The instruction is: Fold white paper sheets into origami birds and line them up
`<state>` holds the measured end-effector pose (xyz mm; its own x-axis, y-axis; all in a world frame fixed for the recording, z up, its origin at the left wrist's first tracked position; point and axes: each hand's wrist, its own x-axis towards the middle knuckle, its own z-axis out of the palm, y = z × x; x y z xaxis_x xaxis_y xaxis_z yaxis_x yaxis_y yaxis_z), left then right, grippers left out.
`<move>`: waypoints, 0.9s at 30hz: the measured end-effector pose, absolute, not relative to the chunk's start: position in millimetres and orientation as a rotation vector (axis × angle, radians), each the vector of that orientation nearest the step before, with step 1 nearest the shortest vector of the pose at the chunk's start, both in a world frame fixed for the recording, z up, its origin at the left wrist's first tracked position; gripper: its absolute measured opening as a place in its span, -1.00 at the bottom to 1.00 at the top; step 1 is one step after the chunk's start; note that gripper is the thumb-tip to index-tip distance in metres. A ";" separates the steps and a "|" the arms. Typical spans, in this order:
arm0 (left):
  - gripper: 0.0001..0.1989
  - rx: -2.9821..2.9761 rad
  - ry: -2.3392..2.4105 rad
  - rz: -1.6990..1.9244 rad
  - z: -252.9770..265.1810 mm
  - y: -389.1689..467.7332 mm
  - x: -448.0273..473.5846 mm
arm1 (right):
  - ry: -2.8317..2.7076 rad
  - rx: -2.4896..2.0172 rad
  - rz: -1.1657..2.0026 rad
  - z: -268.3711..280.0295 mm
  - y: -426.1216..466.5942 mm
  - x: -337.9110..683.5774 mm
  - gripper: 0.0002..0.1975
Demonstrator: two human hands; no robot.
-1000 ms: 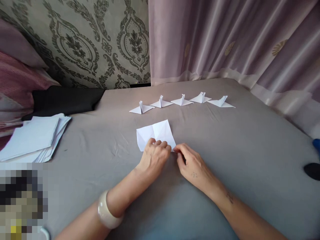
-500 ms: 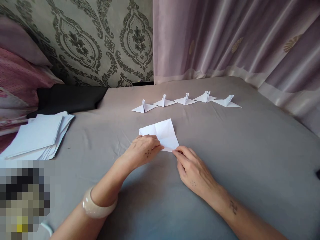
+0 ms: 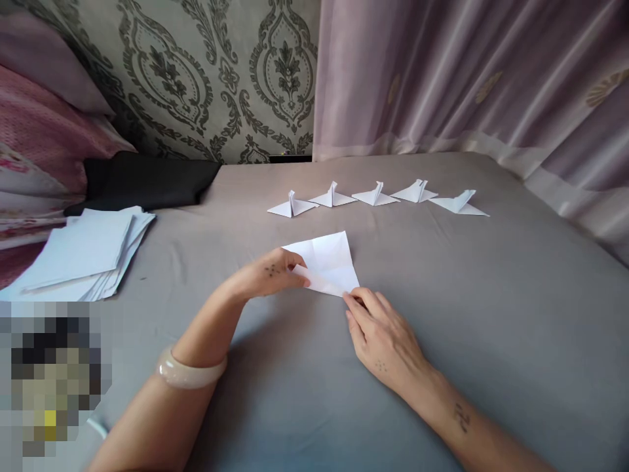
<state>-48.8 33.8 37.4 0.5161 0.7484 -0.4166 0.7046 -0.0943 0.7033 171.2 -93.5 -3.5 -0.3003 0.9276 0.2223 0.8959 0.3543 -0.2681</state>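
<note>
Fingers of the left hand (image 3: pixel 268 278) lie curled over the left edge of a creased white paper sheet (image 3: pixel 330 262), the thumb side pressing that edge down against the grey bed sheet (image 3: pixel 491 295); whether the edge is actually pinched between thumb and fingers cannot be told from this view. Fingertips (image 3: pixel 350 300) of the right hand (image 3: pixel 381 337) meet at the sheet's near right corner, closed lightly on it, the remaining fingers loosely bent. The paper sheet lies flat at the centre of the bed, between the two hands, showing several fold lines. The left wrist carries a pale bangle (image 3: pixel 189 372). Beyond the paper sheet, well apart from it, five folded paper figures (image 3: pixel 374 195) stand in a row across the bed. A stack of blank sheets (image 3: pixel 83 255) rests at far left, beside a black cloth (image 3: pixel 147 183). A patterned wall and a mauve curtain (image 3: pixel 466 78) close the background.
</note>
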 end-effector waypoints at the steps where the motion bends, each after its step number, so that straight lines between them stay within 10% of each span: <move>1: -0.75 1.815 1.186 0.081 37.6 35.6 -51.4 | -2.289 -1.612 0.124 -3.5 -93.3 170.6 -0.66; 27: -0.81 1.777 0.888 0.169 58.8 35.2 -60.3 | -2.454 -1.664 0.190 9.0 -92.0 162.5 -0.51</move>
<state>-60.3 35.2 58.8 0.7103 0.6370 -0.2995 0.4822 -0.1303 0.8663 162.5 -92.0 9.0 -0.3629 0.9293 0.0689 0.9076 0.3693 -0.1999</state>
